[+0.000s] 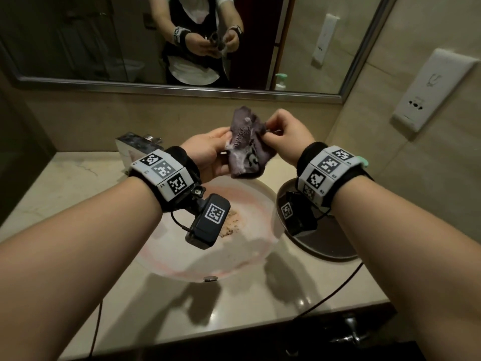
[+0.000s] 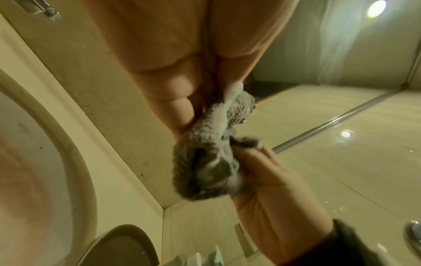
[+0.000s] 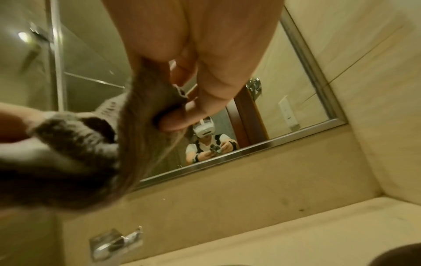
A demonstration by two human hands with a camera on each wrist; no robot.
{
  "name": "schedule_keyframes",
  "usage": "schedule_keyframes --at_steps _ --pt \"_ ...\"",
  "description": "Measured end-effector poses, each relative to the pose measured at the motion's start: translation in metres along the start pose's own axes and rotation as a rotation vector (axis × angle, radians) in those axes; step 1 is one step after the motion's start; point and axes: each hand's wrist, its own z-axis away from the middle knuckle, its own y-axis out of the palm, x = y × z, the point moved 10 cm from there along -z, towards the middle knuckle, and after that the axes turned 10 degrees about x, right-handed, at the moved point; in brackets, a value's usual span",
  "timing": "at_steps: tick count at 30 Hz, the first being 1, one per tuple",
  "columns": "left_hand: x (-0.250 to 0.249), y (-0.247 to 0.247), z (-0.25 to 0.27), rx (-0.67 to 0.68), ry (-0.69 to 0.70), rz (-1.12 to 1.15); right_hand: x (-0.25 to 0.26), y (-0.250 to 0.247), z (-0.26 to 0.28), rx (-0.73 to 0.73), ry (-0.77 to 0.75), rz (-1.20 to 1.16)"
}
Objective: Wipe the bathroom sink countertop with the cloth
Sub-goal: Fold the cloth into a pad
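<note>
Both hands hold the cloth [image 1: 246,144] in the air above the sink [image 1: 250,246], clear of the desk [image 1: 65,183]. The left hand [image 1: 208,155] grips its left side with curled fingers; the right hand [image 1: 285,136] pinches its right edge.

No words or numbers can be read; the wrist bands [image 1: 162,171] (lower centre of the head view) carry only black-and-white square code patterns.

Purplish-grey cloth [image 1: 246,144], beige countertop [image 1: 78,183]
</note>
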Motion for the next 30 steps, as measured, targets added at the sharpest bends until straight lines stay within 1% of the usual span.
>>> schedule_keyframes --at_steps 2,4,6,8,10,12,14,18,20,23,25,26,27,30 --pt "-0.005 -0.008 0.0 -0.046 0.005 -0.029 -0.019 -0.001 0.002 0.042 0.118 0.04" --pt "-0.008 -0.016 0.0 -0.081 -0.004 -0.06 -0.031 0.008 0.006 0.155 0.222 -0.038" --pt "-0.012 -0.017 -0.001 -0.073 -0.007 -0.092 -0.031 0.016 0.012 0.262 0.289 -0.111" --pt "-0.018 -0.011 0.0 -0.046 -0.003 -0.121 -0.022 0.012 0.014 0.276 0.295 -0.124" --pt "-0.025 -0.006 0.001 -0.018 -0.003 -0.173 -0.008 0.005 0.013 0.271 0.26 -0.115" --pt "-0.029 -0.003 0.001 -0.007 -0.024 -0.251 0.001 0.004 0.014 0.292 0.247 -0.157" --pt "-0.032 -0.002 0.001 -0.003 -0.042 -0.329 0.006 0.005 0.017 0.296 0.27 -0.159" --pt "-0.035 0.002 -0.001 0.047 -0.056 -0.428 -0.001 0.004 0.017 0.272 0.33 0.004" --pt "-0.039 0.003 -0.002 0.054 -0.03 -0.491 -0.003 0.01 0.02 0.303 0.331 0.068" --pt "-0.046 0.003 -0.002 0.038 0.009 -0.611 -0.009 0.023 0.028 0.389 0.319 0.266" --pt "-0.047 0.001 -0.002 0.04 0.003 -0.68 -0.015 0.022 0.032 0.392 0.335 0.347" --pt "-0.047 -0.001 -0.002 0.042 -0.01 -0.719 -0.017 0.02 0.034 0.389 0.344 0.333" --pt "-0.047 -0.002 -0.001 0.05 -0.026 -0.761 -0.018 0.017 0.035 0.38 0.355 0.266" --pt "-0.05 0.002 0.002 0.064 -0.053 -0.9 -0.01 0.011 0.039 0.34 0.345 -0.056"
